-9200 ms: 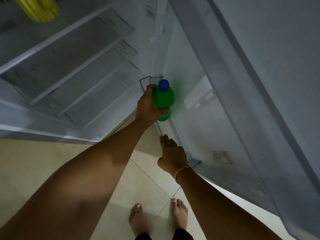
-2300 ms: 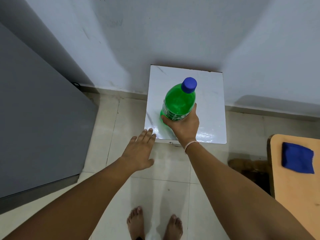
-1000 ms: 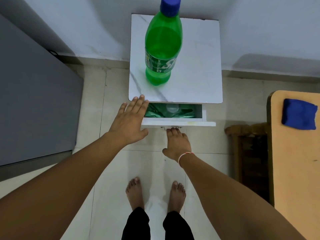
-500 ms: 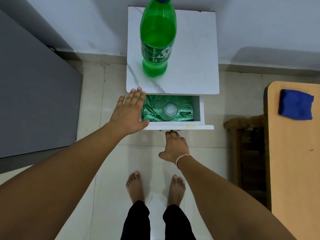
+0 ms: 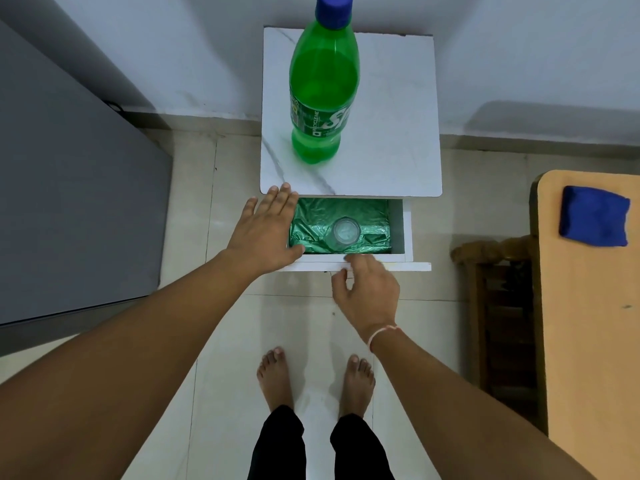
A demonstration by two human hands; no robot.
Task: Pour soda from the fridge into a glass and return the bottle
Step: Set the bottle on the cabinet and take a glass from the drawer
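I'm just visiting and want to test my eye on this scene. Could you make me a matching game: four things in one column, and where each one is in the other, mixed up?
Things:
1. bottle
2. glass
3. blue cloth
4. left hand

Places:
A. on the wooden table at the right
B. at the left edge of the open drawer
C. upright on the white cabinet top
D. inside the drawer, on green foil

Pairs: 1-C, 2-D, 3-A, 4-B
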